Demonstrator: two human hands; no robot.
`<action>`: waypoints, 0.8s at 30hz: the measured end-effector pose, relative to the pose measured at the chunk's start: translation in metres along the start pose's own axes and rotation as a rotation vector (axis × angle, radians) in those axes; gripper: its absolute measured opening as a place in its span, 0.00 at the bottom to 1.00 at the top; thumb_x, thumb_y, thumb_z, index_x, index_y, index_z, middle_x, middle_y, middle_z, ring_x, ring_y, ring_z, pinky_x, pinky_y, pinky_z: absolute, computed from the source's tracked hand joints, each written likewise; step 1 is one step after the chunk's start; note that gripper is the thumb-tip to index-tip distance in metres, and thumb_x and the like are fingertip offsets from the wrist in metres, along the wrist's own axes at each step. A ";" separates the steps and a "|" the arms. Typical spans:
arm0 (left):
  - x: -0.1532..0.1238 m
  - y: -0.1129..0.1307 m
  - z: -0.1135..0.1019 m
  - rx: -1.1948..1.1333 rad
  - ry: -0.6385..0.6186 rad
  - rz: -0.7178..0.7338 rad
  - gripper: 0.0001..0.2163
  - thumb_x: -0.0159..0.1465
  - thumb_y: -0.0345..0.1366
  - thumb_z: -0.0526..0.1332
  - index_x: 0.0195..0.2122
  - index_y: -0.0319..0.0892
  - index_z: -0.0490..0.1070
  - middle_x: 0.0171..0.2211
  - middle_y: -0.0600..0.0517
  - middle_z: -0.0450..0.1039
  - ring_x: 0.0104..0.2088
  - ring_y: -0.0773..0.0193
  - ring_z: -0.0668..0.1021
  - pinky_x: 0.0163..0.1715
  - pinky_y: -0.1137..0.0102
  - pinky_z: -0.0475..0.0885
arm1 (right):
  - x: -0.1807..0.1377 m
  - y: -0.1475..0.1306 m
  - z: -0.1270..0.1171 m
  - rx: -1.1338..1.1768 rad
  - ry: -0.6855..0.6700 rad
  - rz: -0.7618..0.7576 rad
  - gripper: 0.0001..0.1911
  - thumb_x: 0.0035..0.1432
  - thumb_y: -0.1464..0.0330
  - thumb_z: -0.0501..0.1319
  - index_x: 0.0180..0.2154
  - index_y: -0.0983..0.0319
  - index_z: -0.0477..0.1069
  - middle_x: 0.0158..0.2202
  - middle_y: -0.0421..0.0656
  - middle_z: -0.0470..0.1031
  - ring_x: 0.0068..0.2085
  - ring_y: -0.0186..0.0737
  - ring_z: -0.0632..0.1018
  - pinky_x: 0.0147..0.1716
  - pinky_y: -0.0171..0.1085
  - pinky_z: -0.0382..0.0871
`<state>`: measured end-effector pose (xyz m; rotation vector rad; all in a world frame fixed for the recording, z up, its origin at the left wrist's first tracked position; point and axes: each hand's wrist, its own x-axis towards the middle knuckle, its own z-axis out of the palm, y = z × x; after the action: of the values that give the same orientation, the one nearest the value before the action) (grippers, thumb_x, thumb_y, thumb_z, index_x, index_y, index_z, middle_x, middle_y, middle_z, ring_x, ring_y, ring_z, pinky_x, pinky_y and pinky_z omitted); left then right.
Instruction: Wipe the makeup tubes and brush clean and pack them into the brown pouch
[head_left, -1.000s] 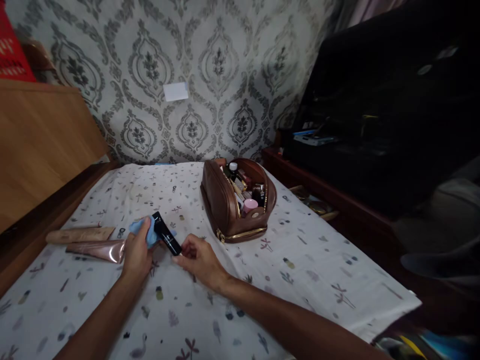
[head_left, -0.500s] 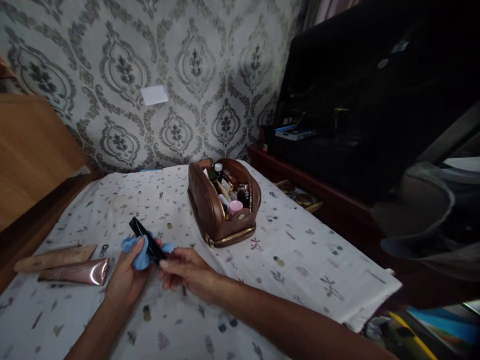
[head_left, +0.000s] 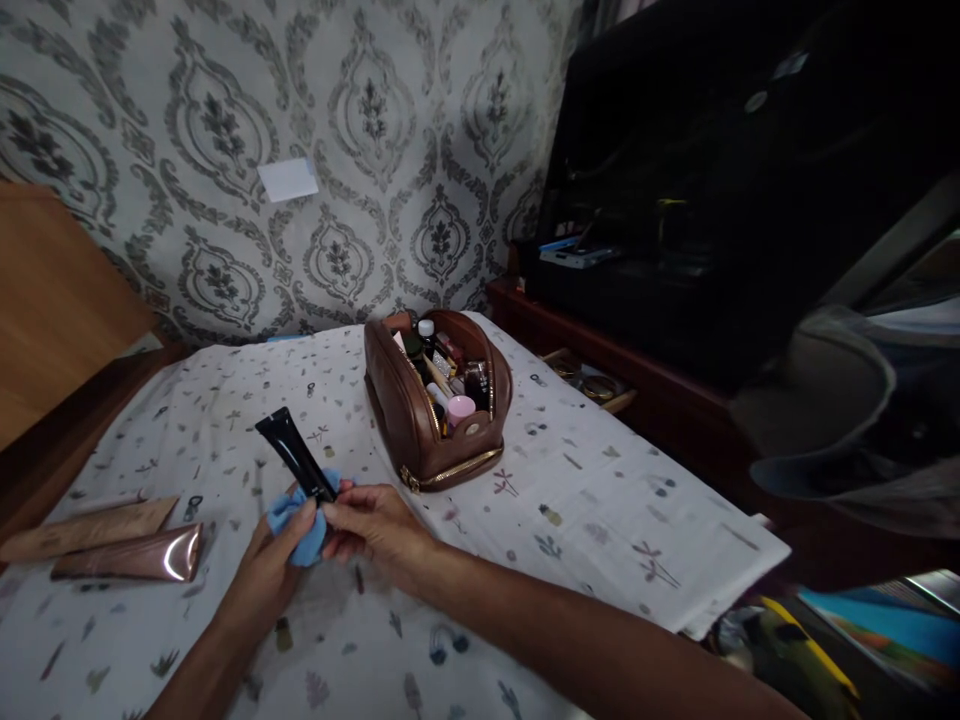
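A shiny black cosmetic tube is tilted up between my hands, its flat crimped end pointing up and left. My left hand is closed on a light blue cloth, which bunches against the lower part of the tube. With thumb and fingers, my right hand pinches the tube's lower end, where the cloth also shows. Beyond the hands stands a brown cosmetic bag, unzipped, with bottles, brushes and a pink-lidded jar inside. Two tubes, one tan and one metallic pink, lie at the left.
A white patterned cloth covers the surface. On the right stand a large black screen and a dark red cabinet with an open drawer. A wooden panel rises at the left, and patterned wallpaper lies behind.
My left hand and the blue cloth have slid down the black tube toward its lower end, leaving more of the upper tube bare. The view has shifted slightly.
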<state>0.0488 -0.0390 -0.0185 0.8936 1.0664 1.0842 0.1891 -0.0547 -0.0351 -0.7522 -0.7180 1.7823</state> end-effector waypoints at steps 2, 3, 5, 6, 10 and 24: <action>-0.002 -0.001 0.001 0.015 -0.024 0.013 0.22 0.42 0.46 0.79 0.34 0.40 0.78 0.36 0.46 0.81 0.42 0.51 0.82 0.35 0.67 0.79 | 0.000 -0.001 -0.001 -0.037 0.007 0.013 0.35 0.28 0.44 0.77 0.26 0.65 0.71 0.19 0.38 0.73 0.21 0.31 0.74 0.22 0.31 0.63; -0.003 -0.001 0.002 0.019 -0.031 0.018 0.23 0.42 0.46 0.79 0.34 0.40 0.78 0.35 0.46 0.81 0.41 0.52 0.82 0.34 0.67 0.79 | -0.001 -0.002 -0.002 -0.058 0.018 0.032 0.36 0.27 0.43 0.76 0.26 0.65 0.71 0.20 0.37 0.73 0.20 0.31 0.74 0.21 0.31 0.63; -0.003 0.001 0.004 0.028 -0.041 0.031 0.22 0.42 0.46 0.79 0.34 0.40 0.78 0.33 0.47 0.81 0.39 0.53 0.82 0.31 0.69 0.78 | -0.002 -0.002 -0.002 -0.095 0.042 0.062 0.37 0.26 0.42 0.76 0.29 0.64 0.70 0.22 0.37 0.74 0.20 0.32 0.74 0.19 0.31 0.62; -0.003 0.002 0.004 0.029 -0.038 0.042 0.22 0.42 0.47 0.79 0.33 0.40 0.78 0.32 0.47 0.80 0.38 0.54 0.82 0.30 0.69 0.78 | -0.002 -0.002 -0.002 -0.110 0.046 0.068 0.38 0.26 0.42 0.76 0.31 0.63 0.70 0.23 0.36 0.75 0.21 0.32 0.74 0.19 0.30 0.62; -0.002 0.001 0.006 0.024 0.012 0.099 0.22 0.44 0.48 0.78 0.34 0.40 0.78 0.32 0.49 0.80 0.36 0.56 0.82 0.29 0.71 0.77 | -0.003 -0.002 -0.002 -0.170 -0.016 0.031 0.35 0.30 0.46 0.77 0.34 0.62 0.70 0.27 0.34 0.75 0.23 0.31 0.76 0.20 0.30 0.62; 0.000 0.008 -0.003 0.225 0.084 0.209 0.21 0.50 0.54 0.73 0.34 0.42 0.75 0.27 0.54 0.74 0.28 0.65 0.75 0.28 0.73 0.70 | -0.002 -0.012 -0.004 -0.449 0.144 -0.097 0.27 0.39 0.48 0.75 0.30 0.61 0.71 0.22 0.33 0.67 0.19 0.28 0.68 0.16 0.30 0.56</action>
<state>0.0444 -0.0367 -0.0120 1.1683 1.2009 1.1983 0.1995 -0.0526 -0.0277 -1.1113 -1.0541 1.4761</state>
